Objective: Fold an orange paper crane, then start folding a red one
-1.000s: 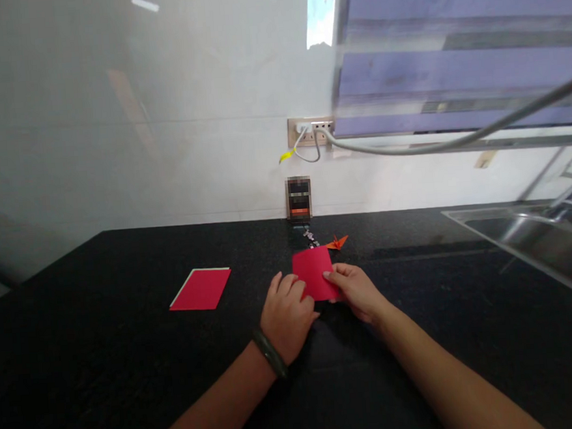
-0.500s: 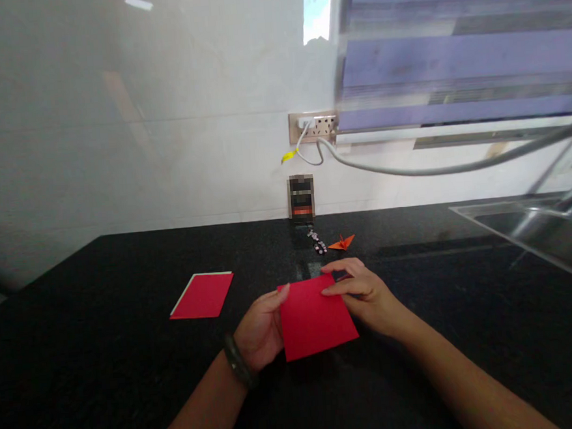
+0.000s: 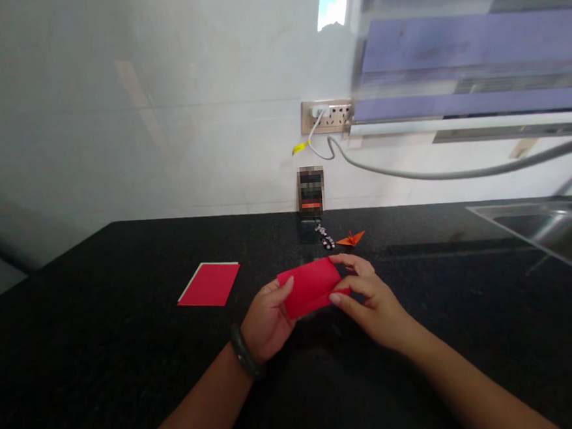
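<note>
No legible txt, nos. or signs. Dk device (image 3: pixel 310 190) beyond R hand (image 3: pixel 376 303) & its grip: pixelated, any lettering unreadable.

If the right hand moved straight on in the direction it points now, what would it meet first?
The red paper that the right hand is touching. Beyond that, perhaps the left hand, at the paper's other end, though depth is unclear.

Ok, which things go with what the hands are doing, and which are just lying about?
In use:
red sheet, held by left hand and right hand
flat red paper, probably

Lying about, it seems:
orange paper bird
dotted strap
</note>
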`<control>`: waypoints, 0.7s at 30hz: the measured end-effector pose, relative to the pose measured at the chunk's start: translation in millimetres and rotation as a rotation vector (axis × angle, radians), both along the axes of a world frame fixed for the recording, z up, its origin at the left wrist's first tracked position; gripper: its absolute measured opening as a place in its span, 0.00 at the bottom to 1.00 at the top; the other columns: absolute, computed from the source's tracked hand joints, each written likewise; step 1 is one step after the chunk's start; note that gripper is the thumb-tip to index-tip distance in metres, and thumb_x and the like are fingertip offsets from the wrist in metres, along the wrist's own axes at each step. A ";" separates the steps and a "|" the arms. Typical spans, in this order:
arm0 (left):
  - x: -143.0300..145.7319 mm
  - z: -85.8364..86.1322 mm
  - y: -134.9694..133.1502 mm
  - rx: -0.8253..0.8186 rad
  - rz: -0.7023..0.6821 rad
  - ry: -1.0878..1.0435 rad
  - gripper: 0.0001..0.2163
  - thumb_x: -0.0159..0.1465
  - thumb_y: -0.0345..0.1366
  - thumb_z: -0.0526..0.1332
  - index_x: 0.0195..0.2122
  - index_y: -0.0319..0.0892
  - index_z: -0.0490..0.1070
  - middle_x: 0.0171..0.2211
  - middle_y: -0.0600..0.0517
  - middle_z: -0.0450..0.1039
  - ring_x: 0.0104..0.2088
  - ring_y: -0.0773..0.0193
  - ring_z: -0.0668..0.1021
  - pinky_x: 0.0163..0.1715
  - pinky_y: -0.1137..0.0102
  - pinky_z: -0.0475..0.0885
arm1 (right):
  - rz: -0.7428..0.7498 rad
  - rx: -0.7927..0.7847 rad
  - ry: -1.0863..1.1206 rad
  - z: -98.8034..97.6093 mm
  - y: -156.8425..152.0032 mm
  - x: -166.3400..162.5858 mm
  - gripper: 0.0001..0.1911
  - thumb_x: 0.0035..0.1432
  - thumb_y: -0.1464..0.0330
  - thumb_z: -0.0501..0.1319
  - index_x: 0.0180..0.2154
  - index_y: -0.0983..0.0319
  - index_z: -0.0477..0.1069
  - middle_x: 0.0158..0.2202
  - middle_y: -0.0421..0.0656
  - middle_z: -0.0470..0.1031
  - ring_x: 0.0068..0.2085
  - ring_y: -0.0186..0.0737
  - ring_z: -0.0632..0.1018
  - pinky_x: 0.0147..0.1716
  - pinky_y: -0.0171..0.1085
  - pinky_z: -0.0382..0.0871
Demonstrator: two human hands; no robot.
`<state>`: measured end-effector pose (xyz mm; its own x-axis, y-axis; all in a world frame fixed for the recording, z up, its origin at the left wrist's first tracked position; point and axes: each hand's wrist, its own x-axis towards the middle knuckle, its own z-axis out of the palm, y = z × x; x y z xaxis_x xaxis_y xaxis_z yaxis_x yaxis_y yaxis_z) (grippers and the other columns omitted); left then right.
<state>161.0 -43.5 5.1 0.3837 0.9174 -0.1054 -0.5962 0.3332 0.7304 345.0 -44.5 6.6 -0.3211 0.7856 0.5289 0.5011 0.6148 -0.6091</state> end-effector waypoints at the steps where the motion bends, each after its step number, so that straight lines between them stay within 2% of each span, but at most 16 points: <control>1: 0.8 0.1 -1.2 -0.001 0.004 0.008 0.11 0.61 0.34 0.54 0.41 0.35 0.69 0.40 0.43 0.74 0.40 0.57 0.76 0.40 0.63 0.70 | -0.042 -0.038 0.049 -2.4 0.8 -1.3 0.06 0.52 0.66 0.58 0.27 0.60 0.72 0.50 0.47 0.62 0.52 0.47 0.63 0.49 0.49 0.58; 6: 4.2 0.9 -8.5 0.027 -0.030 0.042 0.20 0.60 0.46 0.52 0.44 0.34 0.67 0.44 0.40 0.71 0.41 0.56 0.75 0.36 0.66 0.71 | -0.132 -0.167 0.186 -7.6 2.9 -5.1 0.07 0.50 0.65 0.59 0.24 0.62 0.68 0.44 0.48 0.66 0.46 0.44 0.69 0.46 0.44 0.61; 9: 5.9 -1.3 -10.6 0.140 0.033 0.189 0.24 0.53 0.40 0.63 0.49 0.39 0.61 0.44 0.44 0.69 0.40 0.58 0.74 0.36 0.67 0.71 | -0.118 -0.187 0.207 -7.8 2.5 -5.8 0.07 0.50 0.66 0.59 0.24 0.62 0.68 0.36 0.45 0.69 0.39 0.40 0.71 0.41 0.39 0.64; 11: 7.5 -3.5 -10.9 0.187 0.082 0.318 0.29 0.48 0.33 0.67 0.51 0.43 0.58 0.42 0.47 0.70 0.38 0.61 0.75 0.36 0.69 0.71 | -0.129 -0.196 0.220 -8.0 2.0 -6.2 0.07 0.50 0.66 0.59 0.24 0.62 0.68 0.31 0.43 0.68 0.35 0.38 0.71 0.36 0.37 0.64; 17: 12.5 -8.0 -10.3 0.246 0.167 0.453 0.20 0.51 0.35 0.64 0.44 0.39 0.61 0.33 0.51 0.71 0.29 0.68 0.74 0.28 0.74 0.72 | -0.112 -0.324 0.331 -8.5 -0.8 -9.1 0.07 0.50 0.66 0.59 0.24 0.62 0.66 0.26 0.40 0.66 0.29 0.34 0.69 0.29 0.33 0.62; 21: 13.2 -10.0 -9.1 0.240 0.194 0.474 0.18 0.53 0.35 0.62 0.44 0.39 0.60 0.33 0.51 0.70 0.28 0.70 0.74 0.27 0.75 0.72 | -0.098 -0.517 0.583 -6.6 -0.7 -12.0 0.10 0.45 0.66 0.64 0.28 0.61 0.64 0.23 0.36 0.65 0.24 0.31 0.67 0.24 0.31 0.62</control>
<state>174.2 -52.5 -4.9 0.1668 0.9860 -0.0047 -0.2184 0.0416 0.9750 333.0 -45.3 0.0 -0.0204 0.9885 0.1499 0.0496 0.1508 -0.9873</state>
